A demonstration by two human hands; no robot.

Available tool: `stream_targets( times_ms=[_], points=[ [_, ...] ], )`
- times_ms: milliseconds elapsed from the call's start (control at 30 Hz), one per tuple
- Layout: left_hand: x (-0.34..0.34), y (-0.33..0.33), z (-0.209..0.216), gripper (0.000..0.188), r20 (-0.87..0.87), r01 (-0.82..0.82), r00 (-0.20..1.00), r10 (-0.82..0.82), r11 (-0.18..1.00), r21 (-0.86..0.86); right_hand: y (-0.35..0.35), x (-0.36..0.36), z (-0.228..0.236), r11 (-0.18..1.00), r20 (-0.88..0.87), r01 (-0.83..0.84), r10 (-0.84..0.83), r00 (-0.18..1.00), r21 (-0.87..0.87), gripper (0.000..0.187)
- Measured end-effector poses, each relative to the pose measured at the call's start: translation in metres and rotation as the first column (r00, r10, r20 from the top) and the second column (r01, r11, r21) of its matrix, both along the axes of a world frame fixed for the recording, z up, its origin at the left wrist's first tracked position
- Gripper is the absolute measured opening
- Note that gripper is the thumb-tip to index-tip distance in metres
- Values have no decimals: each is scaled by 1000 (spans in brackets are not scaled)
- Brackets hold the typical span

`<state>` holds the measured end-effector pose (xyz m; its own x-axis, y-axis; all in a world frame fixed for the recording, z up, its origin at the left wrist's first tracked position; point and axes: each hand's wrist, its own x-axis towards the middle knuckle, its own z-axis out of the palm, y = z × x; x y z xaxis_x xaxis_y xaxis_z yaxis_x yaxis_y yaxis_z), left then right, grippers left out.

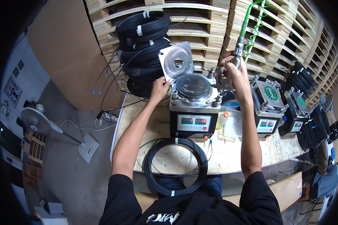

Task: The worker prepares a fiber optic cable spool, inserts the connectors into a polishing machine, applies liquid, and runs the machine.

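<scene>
My left hand (160,89) pinches the lower corner of a square metal plate (166,64) with a round centre, which stands tilted up behind the nearest machine's left side. My right hand (234,75), raised over that machine's right side, is wrapped round an air blow gun (237,60). A green air hose (245,22) runs up from the gun. Between my hands lies the machine's dark round disc (193,86), with pale smears on it. Clamps with wing levers stand at the corners of the polishing machine (195,123), whose front panel has lit red displays.
A black cable coil (149,172) overhangs the bench's front edge. More coils (142,48) are stacked back left, before wooden pallets (191,26). Right of the machine stand a clear tray (233,125) and two similar machines (268,101). A floor fan (37,120) is at left.
</scene>
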<state>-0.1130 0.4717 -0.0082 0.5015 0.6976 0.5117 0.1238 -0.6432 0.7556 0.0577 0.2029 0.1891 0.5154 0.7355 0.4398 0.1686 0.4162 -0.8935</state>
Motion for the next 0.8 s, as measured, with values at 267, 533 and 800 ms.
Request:
stream_targets(
  times_ms=[267, 533, 800],
  points=[
    [1, 0, 8, 26, 57, 6, 998, -3, 998, -59, -32, 31, -19, 975, 206, 216, -224, 953, 57, 20],
    [10, -87, 118, 41, 128, -144, 986, 110, 944, 296, -89, 38, -26, 976, -63, 211, -208, 976, 55, 21],
    [50, -64, 118, 48, -728, 668, 578, -368, 725, 165, -114, 16, -46, 999, -124, 49, -46, 991, 22, 13]
  ],
)
